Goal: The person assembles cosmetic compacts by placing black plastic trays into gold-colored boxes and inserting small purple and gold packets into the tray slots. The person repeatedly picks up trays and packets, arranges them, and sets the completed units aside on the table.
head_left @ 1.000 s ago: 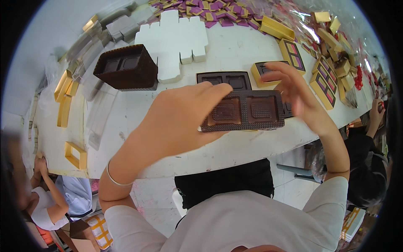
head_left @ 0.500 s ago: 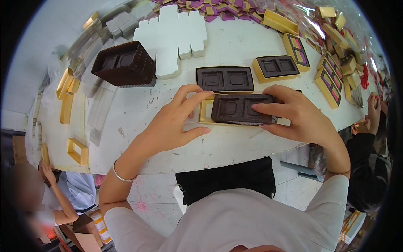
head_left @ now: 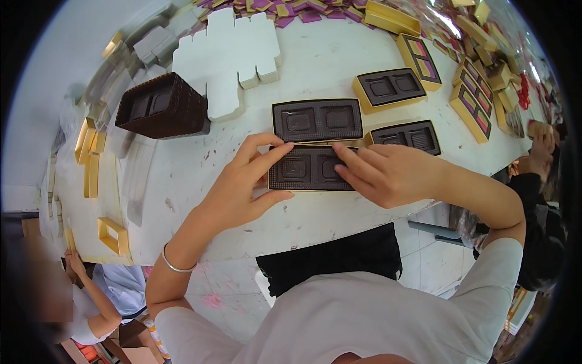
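A dark brown plastic tray [head_left: 310, 168] with two recesses lies in a shallow gold box at the table's front, its rim nearly level with the box. My left hand [head_left: 239, 182] is closed about the box's left end, forefinger at the far edge and thumb at the near edge. From the right, my right hand [head_left: 391, 176] bends over the box's other end, fingertips pressed on the tray; its thumb is hidden. Just beyond lies another gold box with a brown tray [head_left: 317, 120]. Two more filled boxes, a farther one [head_left: 390, 86] and a nearer one [head_left: 409, 136], stand to the right.
A stack of brown trays [head_left: 162, 106] stands at the left beside flat white cardboard blanks [head_left: 227, 57]. Boxes with pink and yellow pieces [head_left: 473, 103] lie at the right. An empty gold frame [head_left: 113, 235] sits near the left front edge. Other people work at both sides.
The brown tray has gone from lying tilted over the gold box to sitting inside it. My right hand has moved left and now presses on it. The view has shifted slightly.
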`<action>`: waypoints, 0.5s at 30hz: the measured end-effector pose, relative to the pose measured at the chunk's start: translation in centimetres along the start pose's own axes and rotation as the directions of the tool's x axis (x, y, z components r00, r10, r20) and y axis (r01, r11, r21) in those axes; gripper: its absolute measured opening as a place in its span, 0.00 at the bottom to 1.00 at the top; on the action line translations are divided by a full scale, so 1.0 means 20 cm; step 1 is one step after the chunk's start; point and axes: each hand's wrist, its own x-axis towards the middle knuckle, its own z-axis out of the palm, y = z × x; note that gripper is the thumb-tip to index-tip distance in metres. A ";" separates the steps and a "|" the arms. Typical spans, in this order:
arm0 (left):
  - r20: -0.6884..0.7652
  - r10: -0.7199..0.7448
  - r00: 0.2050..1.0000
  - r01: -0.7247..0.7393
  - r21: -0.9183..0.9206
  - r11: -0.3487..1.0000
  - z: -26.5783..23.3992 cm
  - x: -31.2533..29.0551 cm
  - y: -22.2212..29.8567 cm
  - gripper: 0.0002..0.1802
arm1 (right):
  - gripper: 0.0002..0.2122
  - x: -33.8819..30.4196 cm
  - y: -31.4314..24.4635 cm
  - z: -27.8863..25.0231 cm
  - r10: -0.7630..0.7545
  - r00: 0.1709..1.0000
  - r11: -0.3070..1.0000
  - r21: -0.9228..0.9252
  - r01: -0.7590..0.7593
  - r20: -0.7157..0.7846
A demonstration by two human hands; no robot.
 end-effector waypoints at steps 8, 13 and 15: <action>-0.034 0.011 0.999 -0.011 0.021 1.000 0.03 0.00 0.02 0.32 | 0.34 -0.02 -0.10 -0.01 0.206 0.968 0.956 0.181 -0.231 0.143; -0.093 0.030 0.995 -0.028 0.027 0.999 0.07 -0.04 0.01 0.37 | 0.41 -0.03 -0.02 -0.03 0.255 0.964 0.927 0.265 -0.267 0.079; -0.109 0.046 0.993 -0.040 0.060 0.997 0.08 -0.04 0.06 0.39 | 0.28 -0.06 0.18 -0.01 0.421 0.891 0.874 0.341 -0.347 -0.172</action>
